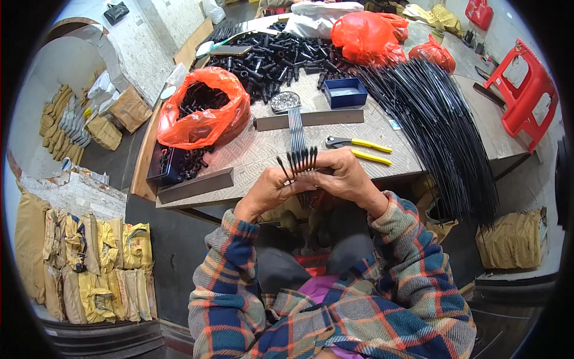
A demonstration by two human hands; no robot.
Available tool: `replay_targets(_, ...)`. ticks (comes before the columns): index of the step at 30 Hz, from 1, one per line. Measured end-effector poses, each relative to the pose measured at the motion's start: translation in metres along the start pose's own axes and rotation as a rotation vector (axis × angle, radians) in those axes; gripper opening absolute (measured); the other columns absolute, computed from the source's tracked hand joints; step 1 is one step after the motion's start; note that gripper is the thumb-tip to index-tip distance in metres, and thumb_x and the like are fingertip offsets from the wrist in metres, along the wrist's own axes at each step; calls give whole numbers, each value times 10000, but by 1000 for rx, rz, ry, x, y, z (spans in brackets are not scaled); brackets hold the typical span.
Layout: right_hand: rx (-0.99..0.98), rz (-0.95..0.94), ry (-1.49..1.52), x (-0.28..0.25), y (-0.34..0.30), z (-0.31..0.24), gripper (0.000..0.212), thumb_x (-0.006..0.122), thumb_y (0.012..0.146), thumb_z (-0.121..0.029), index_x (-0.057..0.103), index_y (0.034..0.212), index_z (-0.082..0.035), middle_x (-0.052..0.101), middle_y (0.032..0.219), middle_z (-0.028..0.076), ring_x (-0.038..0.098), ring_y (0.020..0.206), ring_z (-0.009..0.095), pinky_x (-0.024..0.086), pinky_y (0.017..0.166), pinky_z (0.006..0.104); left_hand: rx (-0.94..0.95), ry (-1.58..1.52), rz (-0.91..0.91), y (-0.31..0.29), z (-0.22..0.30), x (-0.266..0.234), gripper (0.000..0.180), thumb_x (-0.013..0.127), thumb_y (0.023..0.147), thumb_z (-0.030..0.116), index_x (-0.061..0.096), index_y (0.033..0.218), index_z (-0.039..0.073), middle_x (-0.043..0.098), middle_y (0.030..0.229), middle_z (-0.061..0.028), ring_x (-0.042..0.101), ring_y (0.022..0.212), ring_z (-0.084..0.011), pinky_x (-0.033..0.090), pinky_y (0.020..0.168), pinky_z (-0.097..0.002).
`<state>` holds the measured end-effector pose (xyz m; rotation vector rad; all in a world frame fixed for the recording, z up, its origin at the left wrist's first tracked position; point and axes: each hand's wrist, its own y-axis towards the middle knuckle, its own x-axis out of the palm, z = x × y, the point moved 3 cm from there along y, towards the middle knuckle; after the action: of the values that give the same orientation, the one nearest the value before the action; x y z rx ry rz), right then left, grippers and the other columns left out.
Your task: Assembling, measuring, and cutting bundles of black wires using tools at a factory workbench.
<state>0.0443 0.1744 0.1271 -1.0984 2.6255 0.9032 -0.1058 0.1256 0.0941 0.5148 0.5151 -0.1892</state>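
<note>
Pinched thin black-tipped rods (303, 160) between closed fingers of left hand (267, 190) and right hand (345, 177), both equally near; held them lengthwise toward brown bar (335, 117), on its near side.

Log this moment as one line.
left hand: holding thin grey rods with black tips | right hand: holding same rods | rods: across long brown bar | yellow-handled black pliers: right of rods

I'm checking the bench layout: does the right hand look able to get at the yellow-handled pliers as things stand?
Probably yes: the yellow-handled pliers lie in the open just beyond the right hand, though it is busy with the thin rods.
</note>
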Motion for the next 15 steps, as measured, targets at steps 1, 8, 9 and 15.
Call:
replay_targets(1,-22,-1,19,1,0,0,171,681,749,-65,661,911,-14,654,711,70,575,636,52,452,564,210,44,34,14,3,5,-1,293,697,736,192,627,998,80,636,841,-125,631,742,-269,480,642,-302)
replay_targets(8,-78,9,-8,-5,-2,-4,238,692,725,-54,646,956,-27,600,634,26,487,547,33,396,499,217,78,319,-59,16,24,-13,530,755,619,334,603,1054,72,634,956,-124,622,856,-277,479,754,-358)
replay_targets(9,-80,11,-8,-5,-3,-5,238,692,725,-54,646,956,-27,600,634,26,487,547,33,396,499,217,126,314,32,16,28,-18,611,755,596,372,583,1088,53,622,1017,-124,610,904,-285,457,822,-372)
replay_targets(15,-149,176,-247,-5,-10,-6,254,701,734,-153,575,935,-63,463,518,45,457,423,178,344,431,304,93,25,205,26,64,-24,668,730,659,352,529,1161,-40,557,1180,-151,503,1138,-197,206,1065,-383)
